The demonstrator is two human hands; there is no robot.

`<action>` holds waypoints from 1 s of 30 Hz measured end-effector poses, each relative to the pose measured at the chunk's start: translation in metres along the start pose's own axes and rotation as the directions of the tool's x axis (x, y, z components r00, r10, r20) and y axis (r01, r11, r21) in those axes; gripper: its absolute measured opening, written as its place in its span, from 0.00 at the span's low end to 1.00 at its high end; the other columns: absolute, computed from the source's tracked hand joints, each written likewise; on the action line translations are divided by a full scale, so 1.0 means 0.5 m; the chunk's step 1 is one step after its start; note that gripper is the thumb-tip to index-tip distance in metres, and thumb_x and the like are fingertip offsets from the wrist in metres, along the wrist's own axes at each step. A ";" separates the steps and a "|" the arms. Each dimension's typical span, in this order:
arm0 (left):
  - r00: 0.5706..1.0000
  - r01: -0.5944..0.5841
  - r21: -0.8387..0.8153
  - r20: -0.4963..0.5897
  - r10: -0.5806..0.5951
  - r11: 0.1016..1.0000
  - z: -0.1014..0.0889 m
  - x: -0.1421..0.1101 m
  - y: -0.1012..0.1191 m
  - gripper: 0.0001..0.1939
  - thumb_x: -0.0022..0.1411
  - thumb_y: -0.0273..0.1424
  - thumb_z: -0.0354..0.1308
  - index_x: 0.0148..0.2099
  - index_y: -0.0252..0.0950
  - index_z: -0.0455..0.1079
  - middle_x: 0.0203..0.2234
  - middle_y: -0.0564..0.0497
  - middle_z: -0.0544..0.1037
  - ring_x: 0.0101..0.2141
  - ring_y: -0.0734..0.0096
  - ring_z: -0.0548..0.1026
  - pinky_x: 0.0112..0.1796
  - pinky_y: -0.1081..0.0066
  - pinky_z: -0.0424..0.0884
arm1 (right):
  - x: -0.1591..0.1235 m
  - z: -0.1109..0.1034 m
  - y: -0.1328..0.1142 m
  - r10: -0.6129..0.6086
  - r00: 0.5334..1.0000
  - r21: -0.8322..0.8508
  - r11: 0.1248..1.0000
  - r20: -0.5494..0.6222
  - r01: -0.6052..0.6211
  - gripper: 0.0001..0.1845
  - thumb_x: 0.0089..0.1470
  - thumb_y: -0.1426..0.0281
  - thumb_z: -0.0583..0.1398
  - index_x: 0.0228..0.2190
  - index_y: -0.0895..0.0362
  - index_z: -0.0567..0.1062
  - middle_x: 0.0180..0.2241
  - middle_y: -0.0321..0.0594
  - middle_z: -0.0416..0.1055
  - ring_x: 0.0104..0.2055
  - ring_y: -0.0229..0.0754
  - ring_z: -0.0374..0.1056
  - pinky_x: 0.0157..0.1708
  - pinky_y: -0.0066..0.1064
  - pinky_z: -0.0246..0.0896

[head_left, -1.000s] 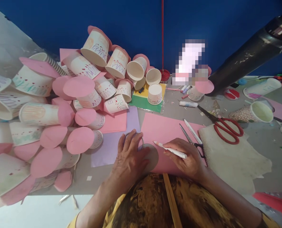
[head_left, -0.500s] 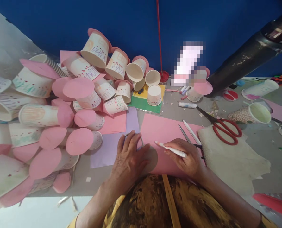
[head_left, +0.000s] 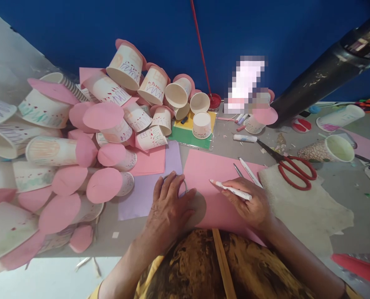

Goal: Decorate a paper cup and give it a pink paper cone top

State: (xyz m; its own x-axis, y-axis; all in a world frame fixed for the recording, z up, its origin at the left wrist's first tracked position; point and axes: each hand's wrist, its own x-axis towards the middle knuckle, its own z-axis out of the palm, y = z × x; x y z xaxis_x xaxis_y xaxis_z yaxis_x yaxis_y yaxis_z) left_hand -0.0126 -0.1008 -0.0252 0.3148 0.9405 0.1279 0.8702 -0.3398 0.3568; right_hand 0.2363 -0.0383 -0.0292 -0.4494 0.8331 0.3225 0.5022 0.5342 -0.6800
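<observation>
My right hand point(head_left: 250, 203) grips a white marker point(head_left: 237, 192) with a pale pink tip, held just over a pink paper sheet point(head_left: 200, 166). My left hand point(head_left: 170, 203) lies with fingers spread over a thin round rim point(head_left: 185, 187), mostly hidden beneath it. Next to its thumb is a round grey area point(head_left: 200, 209) at the pink sheet's left side; whether it is a disc or a cut-out I cannot tell. Under the left fingers lies a purple sheet point(head_left: 135, 199). A second white marker point(head_left: 248, 171) and a partly hidden scissor blade point(head_left: 237, 169) rest beyond my right hand.
Decorated paper cups with pink discs point(head_left: 104, 180) crowd the left side. Red-handled scissors point(head_left: 297, 172) overlap a whitish cloth point(head_left: 309, 211) at the right. Behind stand a single white cup point(head_left: 202, 125) and a thick black pole point(head_left: 322, 70) against a blue wall point(head_left: 79, 25).
My right hand has moved slightly right with the marker, and its tip sits farther from my left hand. The scissor blade is more covered. My left hand stays in place.
</observation>
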 end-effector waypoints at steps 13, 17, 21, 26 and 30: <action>1.000 -0.008 0.002 -0.007 0.008 1.000 0.001 -0.002 0.000 0.18 0.64 0.28 0.60 0.56 0.40 0.73 0.60 0.37 0.65 0.64 0.37 0.59 0.60 0.33 0.57 | 0.005 0.001 0.006 0.006 0.999 -0.047 0.999 -0.041 -0.008 0.08 0.65 0.69 0.59 0.44 0.54 0.77 0.36 0.41 0.82 0.37 0.43 0.77 0.37 0.33 0.70; 1.000 0.002 -0.004 -0.005 -0.002 1.000 0.000 -0.001 0.000 0.17 0.64 0.28 0.60 0.55 0.41 0.74 0.60 0.38 0.65 0.64 0.38 0.59 0.60 0.34 0.57 | 0.004 0.001 0.004 -0.014 0.999 -0.038 0.999 -0.043 0.013 0.07 0.65 0.70 0.60 0.43 0.55 0.77 0.35 0.41 0.81 0.35 0.42 0.77 0.35 0.32 0.69; 1.000 0.007 0.000 0.004 -0.007 1.000 0.000 -0.002 -0.001 0.17 0.63 0.28 0.60 0.55 0.41 0.73 0.60 0.38 0.65 0.64 0.39 0.58 0.61 0.34 0.56 | 0.003 0.003 -0.004 -0.039 0.999 -0.017 0.999 -0.003 0.039 0.07 0.64 0.72 0.60 0.44 0.55 0.77 0.35 0.41 0.81 0.35 0.42 0.77 0.36 0.31 0.69; 1.000 0.006 -0.001 0.000 -0.006 1.000 0.000 -0.004 -0.001 0.18 0.63 0.28 0.61 0.55 0.41 0.74 0.60 0.38 0.65 0.64 0.39 0.58 0.61 0.35 0.56 | 0.003 0.012 -0.011 -0.119 0.993 -0.026 0.993 0.014 0.119 0.06 0.65 0.72 0.60 0.43 0.55 0.76 0.32 0.40 0.80 0.34 0.42 0.76 0.34 0.31 0.69; 1.000 0.022 -0.005 0.008 -0.022 1.000 -0.002 -0.002 0.000 0.18 0.62 0.27 0.61 0.55 0.42 0.74 0.60 0.39 0.66 0.64 0.40 0.59 0.61 0.36 0.56 | 0.000 0.025 -0.013 -0.136 0.991 -0.019 0.991 0.010 0.136 0.05 0.65 0.70 0.60 0.42 0.54 0.76 0.32 0.39 0.80 0.32 0.41 0.76 0.32 0.31 0.69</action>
State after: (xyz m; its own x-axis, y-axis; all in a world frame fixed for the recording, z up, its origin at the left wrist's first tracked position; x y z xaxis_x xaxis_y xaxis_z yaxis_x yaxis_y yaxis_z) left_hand -0.0134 -0.1018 -0.0242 0.2988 0.9476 0.1127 0.8749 -0.3192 0.3643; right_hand 0.2239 -0.0437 -0.0333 -0.5212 0.7511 0.4052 0.4501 0.6453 -0.6172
